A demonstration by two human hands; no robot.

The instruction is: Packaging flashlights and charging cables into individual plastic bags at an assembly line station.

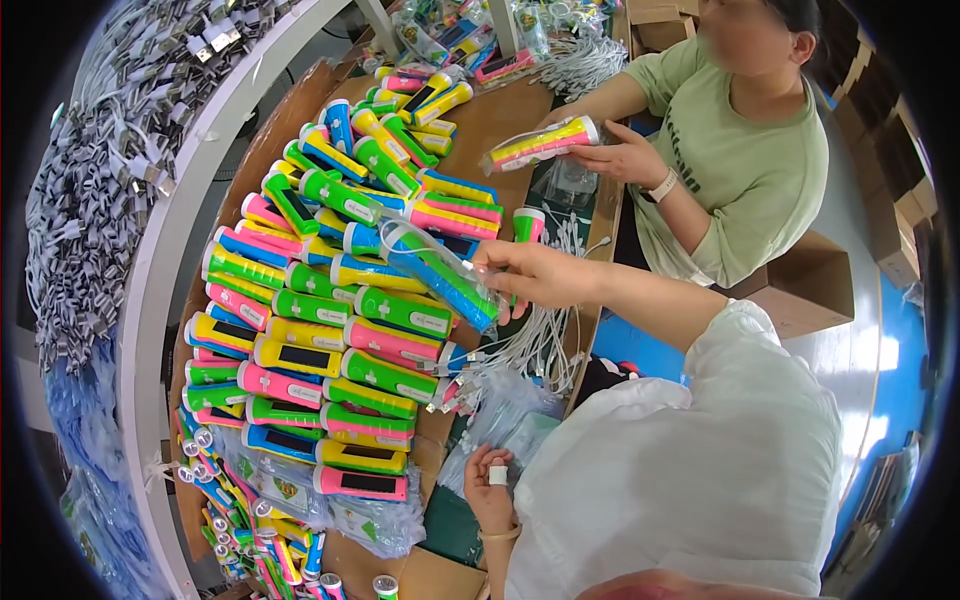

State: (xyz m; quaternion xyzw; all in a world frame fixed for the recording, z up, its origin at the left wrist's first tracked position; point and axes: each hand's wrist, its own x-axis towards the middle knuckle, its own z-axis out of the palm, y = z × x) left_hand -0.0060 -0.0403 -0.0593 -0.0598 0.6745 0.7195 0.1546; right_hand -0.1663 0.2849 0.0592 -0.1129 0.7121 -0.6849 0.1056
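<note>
- Torch (440, 283), green and blue, wrapped in clear film (464, 264), sits near the head view's centre, pinched by the right hand (538, 275) at its three-o'clock side.
- It looks light and stiff; the film probably slides, so gripping around its middle seems safest.
- Left hand (488, 507), towards six o'clock by clear bags (512, 408), curls; whether it grasps anything, I cannot tell.

Flashlights (305, 357) on cardboard (440, 578); connector heap (90, 220) left, beyond rail (155, 270); cables (545, 335) right.
</note>
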